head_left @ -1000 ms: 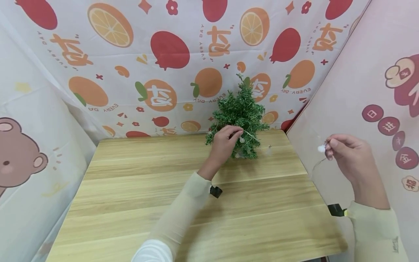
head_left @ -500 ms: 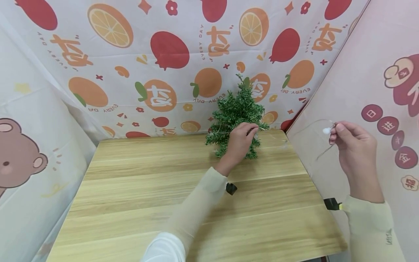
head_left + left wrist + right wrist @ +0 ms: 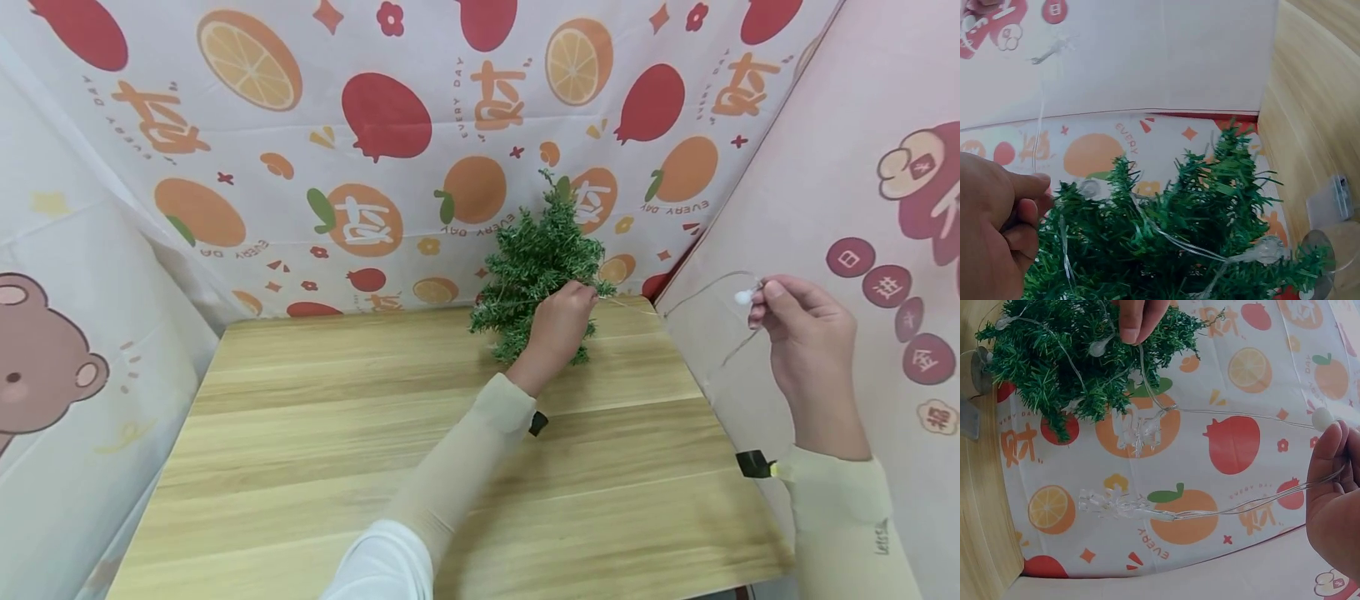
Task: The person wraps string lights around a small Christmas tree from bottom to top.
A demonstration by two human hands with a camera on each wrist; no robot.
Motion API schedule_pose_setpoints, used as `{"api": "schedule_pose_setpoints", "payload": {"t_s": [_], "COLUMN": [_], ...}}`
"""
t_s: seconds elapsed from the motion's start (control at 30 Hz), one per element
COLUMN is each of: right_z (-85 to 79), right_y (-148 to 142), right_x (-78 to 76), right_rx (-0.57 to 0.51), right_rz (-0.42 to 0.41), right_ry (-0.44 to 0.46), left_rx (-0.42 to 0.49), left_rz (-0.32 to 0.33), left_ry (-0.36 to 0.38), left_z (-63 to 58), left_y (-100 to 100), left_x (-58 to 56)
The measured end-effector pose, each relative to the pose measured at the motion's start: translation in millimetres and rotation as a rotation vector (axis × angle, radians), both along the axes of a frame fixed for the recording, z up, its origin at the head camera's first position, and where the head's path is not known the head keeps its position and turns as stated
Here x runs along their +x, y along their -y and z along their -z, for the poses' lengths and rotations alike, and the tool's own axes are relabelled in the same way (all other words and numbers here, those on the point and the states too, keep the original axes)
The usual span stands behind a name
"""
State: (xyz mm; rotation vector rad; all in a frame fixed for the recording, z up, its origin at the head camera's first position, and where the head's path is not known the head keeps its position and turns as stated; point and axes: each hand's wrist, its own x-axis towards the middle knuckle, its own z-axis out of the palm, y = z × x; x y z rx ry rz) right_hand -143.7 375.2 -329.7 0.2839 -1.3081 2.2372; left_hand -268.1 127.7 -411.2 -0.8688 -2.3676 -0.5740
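Note:
A small green artificial Christmas tree [image 3: 542, 250] stands at the back of the wooden table. A clear-wired string light [image 3: 1229, 415] is draped over its branches and runs out to the right. My left hand [image 3: 557, 329] pinches the wire at the tree's right side, fingertips close to the branches. Off the table's right edge, my right hand [image 3: 813, 358] pinches the wire beside a white ball bulb [image 3: 743, 297]. Between the hands hangs a clear snowflake-like piece [image 3: 1138, 432]; another snowflake-like piece [image 3: 1113, 504] is on the tail from my right hand.
The table [image 3: 322, 433] meets a fruit-printed cloth [image 3: 300, 192] behind it. A pale cloth wall [image 3: 757, 200] stands close on the right. In the left wrist view, a small clear box [image 3: 1330, 205] lies near the tree's round base [image 3: 1317, 250].
My left hand has moved right along the tree's front to its right side. My right hand has risen and shifted slightly, and the wire between the hands now stretches out in view.

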Motion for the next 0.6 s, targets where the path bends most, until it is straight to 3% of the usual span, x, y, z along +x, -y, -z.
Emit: {"api": "schedule_pose_setpoints", "payload": {"t_s": [0.17, 0.33, 0.6], "right_z": [0.0, -0.5, -0.1], "right_y": [3, 5, 11], "right_x": [-1.6, -3.1, -7.3], "right_rx": [-0.016, -0.012, 0.040], "right_rz": [-0.021, -0.024, -0.043], "right_ry": [-0.004, -0.004, -0.010], "left_rx": [0.015, 0.115, 0.333], "left_rz": [0.023, 0.101, 0.253], "left_ry": [0.014, 0.081, 0.226], "left_z": [3.0, 1.6, -20.5], "left_y": [1, 2, -4], "left_x": [2.9, 5.8, 10.8]}}
